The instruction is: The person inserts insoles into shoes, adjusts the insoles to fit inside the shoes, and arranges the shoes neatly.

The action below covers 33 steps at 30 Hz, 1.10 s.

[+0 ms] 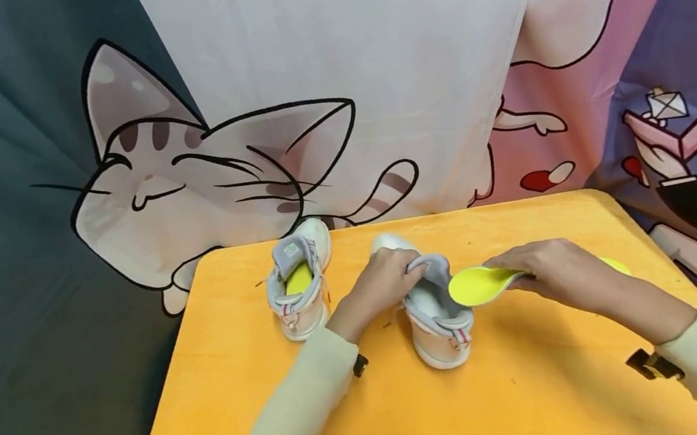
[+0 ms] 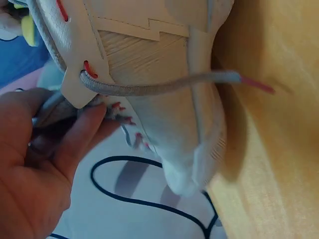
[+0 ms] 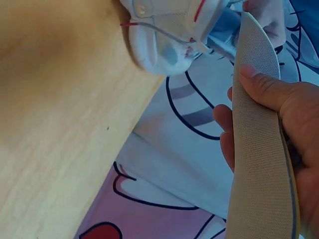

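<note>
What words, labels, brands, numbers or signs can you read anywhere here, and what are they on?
No text can be read in these views.
Pale tongue label on the left shoe: its marks are too small to read.
I see no lettering on the right shoe, the held insole or the cartoon backdrop.

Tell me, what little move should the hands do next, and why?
Probably the right hand should ease its yellow insole into the nearer sneaker: the insole's end is beside the opening, the left hand grips the tongue, and the other sneaker has a yellow insole inside.
</note>
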Available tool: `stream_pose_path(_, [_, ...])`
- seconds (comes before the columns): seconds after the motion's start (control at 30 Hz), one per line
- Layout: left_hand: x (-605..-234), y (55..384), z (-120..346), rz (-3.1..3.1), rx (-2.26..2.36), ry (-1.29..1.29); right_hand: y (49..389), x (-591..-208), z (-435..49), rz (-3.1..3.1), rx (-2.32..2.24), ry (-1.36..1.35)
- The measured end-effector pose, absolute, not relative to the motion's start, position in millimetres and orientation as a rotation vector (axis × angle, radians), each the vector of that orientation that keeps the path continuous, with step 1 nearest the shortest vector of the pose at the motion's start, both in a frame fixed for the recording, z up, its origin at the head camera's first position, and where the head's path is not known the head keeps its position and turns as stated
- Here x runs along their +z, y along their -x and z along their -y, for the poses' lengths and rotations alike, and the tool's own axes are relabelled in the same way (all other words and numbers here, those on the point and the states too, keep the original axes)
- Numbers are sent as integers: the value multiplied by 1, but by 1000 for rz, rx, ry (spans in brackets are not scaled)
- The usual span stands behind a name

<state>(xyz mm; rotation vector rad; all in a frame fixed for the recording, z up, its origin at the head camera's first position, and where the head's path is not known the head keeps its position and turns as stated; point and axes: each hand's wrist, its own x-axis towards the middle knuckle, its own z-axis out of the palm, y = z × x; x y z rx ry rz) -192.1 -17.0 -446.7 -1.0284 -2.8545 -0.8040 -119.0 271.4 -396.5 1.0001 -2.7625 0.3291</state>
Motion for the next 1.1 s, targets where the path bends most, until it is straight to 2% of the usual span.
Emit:
stream_pose_path(0.4, [-455,162,-4,2789,-903,523,134,-388,-285,2762,181,-986])
stream_pose_path(0.73, [-456,161,-4,2866,-1010,466,140,-382,-272,2831,14,-1049])
stream_pose_path(1.1, [-454,166,8,2887,-1008,611,152,-385,-255,2917,6,-1118])
